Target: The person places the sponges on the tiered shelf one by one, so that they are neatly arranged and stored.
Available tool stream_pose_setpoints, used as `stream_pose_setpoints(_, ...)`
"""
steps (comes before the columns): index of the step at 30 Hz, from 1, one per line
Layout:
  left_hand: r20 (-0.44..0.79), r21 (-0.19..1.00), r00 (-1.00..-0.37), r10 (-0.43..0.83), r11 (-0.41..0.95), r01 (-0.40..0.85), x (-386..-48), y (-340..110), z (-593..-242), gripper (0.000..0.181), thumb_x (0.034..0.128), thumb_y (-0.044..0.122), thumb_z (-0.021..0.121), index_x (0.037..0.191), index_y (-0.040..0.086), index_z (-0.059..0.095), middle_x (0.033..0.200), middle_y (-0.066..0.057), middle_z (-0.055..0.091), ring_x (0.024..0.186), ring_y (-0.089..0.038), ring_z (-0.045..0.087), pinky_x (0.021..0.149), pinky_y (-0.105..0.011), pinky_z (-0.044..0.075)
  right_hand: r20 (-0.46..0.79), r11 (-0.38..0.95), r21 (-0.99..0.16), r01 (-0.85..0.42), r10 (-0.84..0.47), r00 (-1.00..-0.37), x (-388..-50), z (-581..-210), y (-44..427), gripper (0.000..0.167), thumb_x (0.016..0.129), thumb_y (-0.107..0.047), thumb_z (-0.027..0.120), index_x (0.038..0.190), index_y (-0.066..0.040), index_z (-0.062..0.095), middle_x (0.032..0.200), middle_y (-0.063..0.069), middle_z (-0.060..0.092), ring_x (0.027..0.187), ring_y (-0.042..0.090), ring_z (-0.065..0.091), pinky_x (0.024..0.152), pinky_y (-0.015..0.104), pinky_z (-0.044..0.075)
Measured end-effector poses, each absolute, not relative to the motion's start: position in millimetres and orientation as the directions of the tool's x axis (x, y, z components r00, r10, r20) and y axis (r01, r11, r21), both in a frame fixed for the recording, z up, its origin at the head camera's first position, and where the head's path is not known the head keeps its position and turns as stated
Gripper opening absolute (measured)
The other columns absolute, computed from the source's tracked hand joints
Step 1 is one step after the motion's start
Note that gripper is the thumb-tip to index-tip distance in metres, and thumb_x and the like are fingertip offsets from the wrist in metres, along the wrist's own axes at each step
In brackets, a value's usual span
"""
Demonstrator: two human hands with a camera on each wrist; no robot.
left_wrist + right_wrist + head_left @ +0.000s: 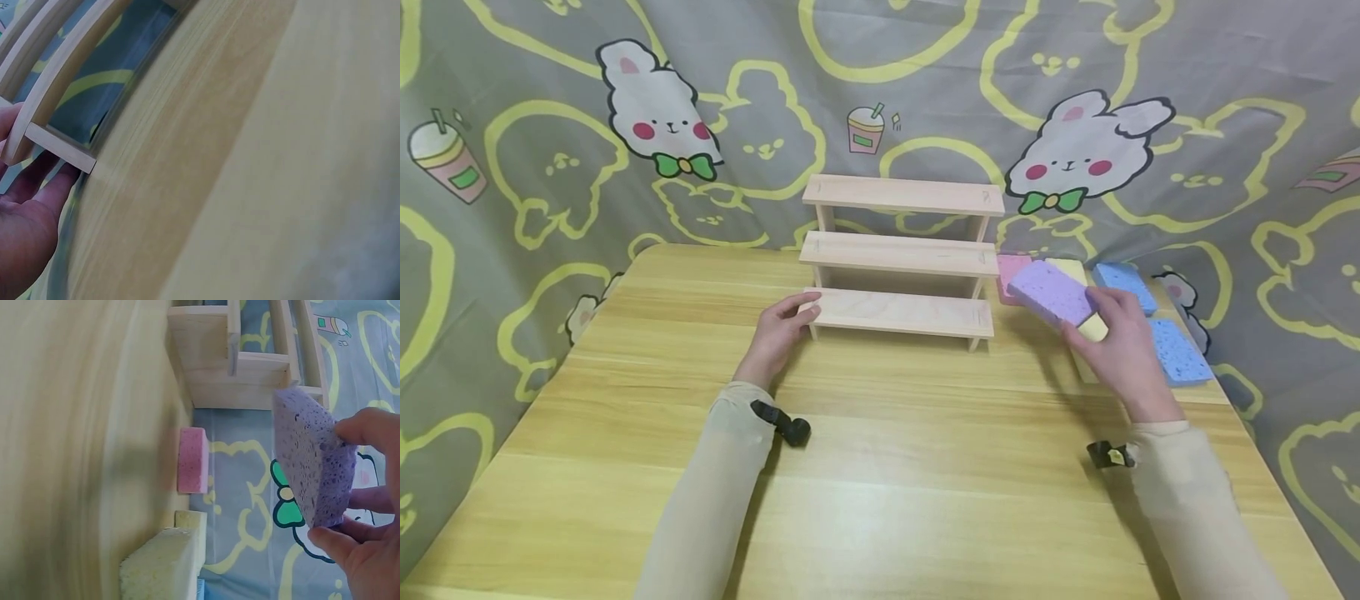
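A three-tiered wooden display shelf (898,312) stands toward the back of the table. My left hand (778,337) grips the left end of its lowest board, thumb and fingers on either side of the wood (59,147) in the left wrist view. To the right of the shelf, my right hand (1123,350) pinches a purple sponge (1045,290) by one end and holds it tilted above the table. The right wrist view shows this sponge's broad porous face (297,456) and that it is raised clear of the other sponges.
Beside the shelf's right end lies a pink sponge (1011,271). Yellow sponges (159,565) lie near it, partly covered by the right hand and purple sponge in the head view. Two blue sponges (1125,285) are farther right. A patterned cloth (925,100) hangs behind the wooden table (880,483).
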State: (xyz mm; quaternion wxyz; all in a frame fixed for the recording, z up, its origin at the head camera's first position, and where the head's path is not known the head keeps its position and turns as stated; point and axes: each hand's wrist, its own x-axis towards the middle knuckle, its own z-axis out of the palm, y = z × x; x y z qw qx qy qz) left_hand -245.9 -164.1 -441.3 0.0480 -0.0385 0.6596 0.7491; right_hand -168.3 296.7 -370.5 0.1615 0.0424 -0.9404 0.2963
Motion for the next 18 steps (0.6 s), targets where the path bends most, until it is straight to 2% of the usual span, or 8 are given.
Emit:
stream_pose_setpoints(5, -0.123, 0.984, -0.992, 0.020, -0.127, -0.124, -246, -164, -440, 0.038, 0.0947, 0.005, 0.066, 0.131, -0.003, 0.059, 0.150, -0.008, 0.042, 0.120, -0.021, 0.052, 0.094, -0.029, 0.050, 0.425, 0.800, -0.545, -0.251, 0.006, -0.905, -172, -366, 295, 0.061, 0.086, -0.016, 0.074, 0.135, 0.010, 0.051, 0.134, 0.029, 0.043, 0.121, 0.048, 0.040, 0.098, 0.064, 0.033)
stream_pose_setpoints(10, -0.112, 0.982, -0.993, 0.029, -0.148, -0.115, -246, -163, -440, 0.040, 0.0948, 0.004, 0.065, 0.132, -0.006, 0.057, 0.150, -0.009, 0.042, 0.118, -0.021, 0.053, 0.095, -0.031, 0.050, 0.527, 0.769, -0.539, -0.343, -0.010, -0.850, -176, -360, 294, 0.059, 0.080, -0.005, 0.079, 0.132, 0.010, 0.055, 0.131, 0.025, 0.048, 0.121, 0.044, 0.044, 0.101, 0.057, 0.036)
stream_pose_setpoints(14, -0.115, 0.983, -0.993, 0.033, -0.142, -0.119, -246, -163, -441, 0.040, 0.0950, 0.004, 0.065, 0.133, -0.006, 0.056, 0.150, -0.009, 0.041, 0.117, -0.020, 0.053, 0.095, -0.031, 0.050, 0.564, 0.761, -0.527, -0.379, -0.020, -0.825, -177, -356, 293, 0.061, 0.079, -0.003, 0.080, 0.134, 0.008, 0.055, 0.132, 0.022, 0.050, 0.121, 0.042, 0.045, 0.102, 0.051, 0.037)
stream_pose_setpoints(18, -0.125, 0.984, -0.992, 0.026, -0.123, -0.127, -246, -163, -441, 0.040, 0.0951, 0.006, 0.066, 0.133, -0.005, 0.057, 0.151, -0.008, 0.041, 0.116, -0.018, 0.053, 0.092, -0.029, 0.050, 0.574, 0.765, -0.507, -0.397, -0.043, -0.817, -180, -351, 289, 0.062, 0.080, -0.004, 0.081, 0.135, 0.007, 0.054, 0.134, 0.021, 0.051, 0.122, 0.041, 0.045, 0.103, 0.052, 0.036)
